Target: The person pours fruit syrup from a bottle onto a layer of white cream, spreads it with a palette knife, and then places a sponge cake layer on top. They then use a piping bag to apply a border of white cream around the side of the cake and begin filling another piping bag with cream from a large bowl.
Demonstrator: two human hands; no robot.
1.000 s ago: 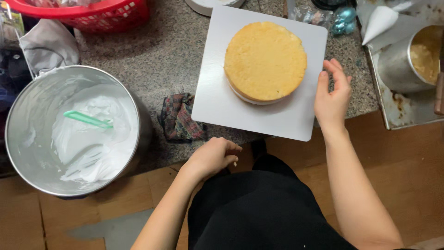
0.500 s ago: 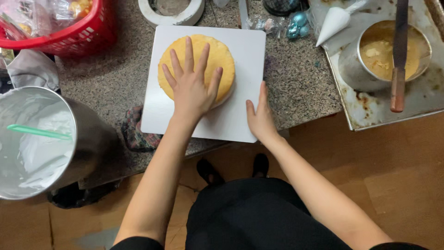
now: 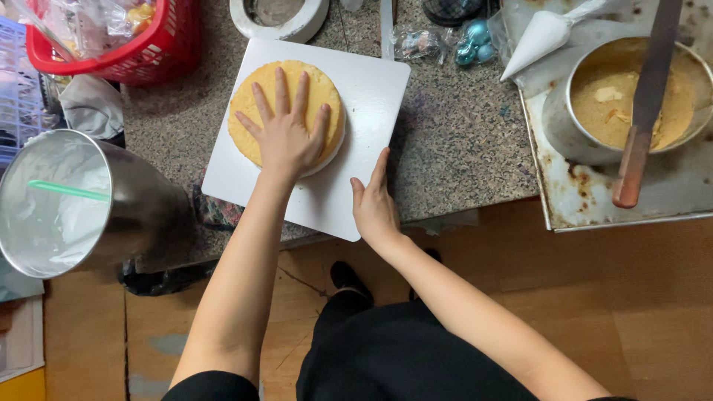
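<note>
Cake: round yellow sponge (image 3: pixel 256 100) sits on white square board (image 3: pixel 334 148), on speckled bench (image 3: pixel 460 148).
Left hand (image 3: pixel 286 134): flat on sponge, fingers spread, grip released; pressing seems to steady it.
Right hand (image 3: pixel 373 208): open palm against board's right edge, bracing; nothing clenched.
Nearby: steel bowl (image 3: pixel 74 200) at left.

Big steel mixing bowl (image 3: pixel 70 204) with a green spatula (image 3: pixel 67 191) in it is hanging off the counter's left edge, and a red basket (image 3: pixel 122 41) is sitting up in the far left corner. Over by the right edge a rusty metal tray (image 3: pixel 594 200) is carrying a pot of batter (image 3: pixel 631 96), with a wooden-handled knife (image 3: pixel 645 111) lying across it and a white piping bag (image 3: pixel 546 33) just beside.
</note>
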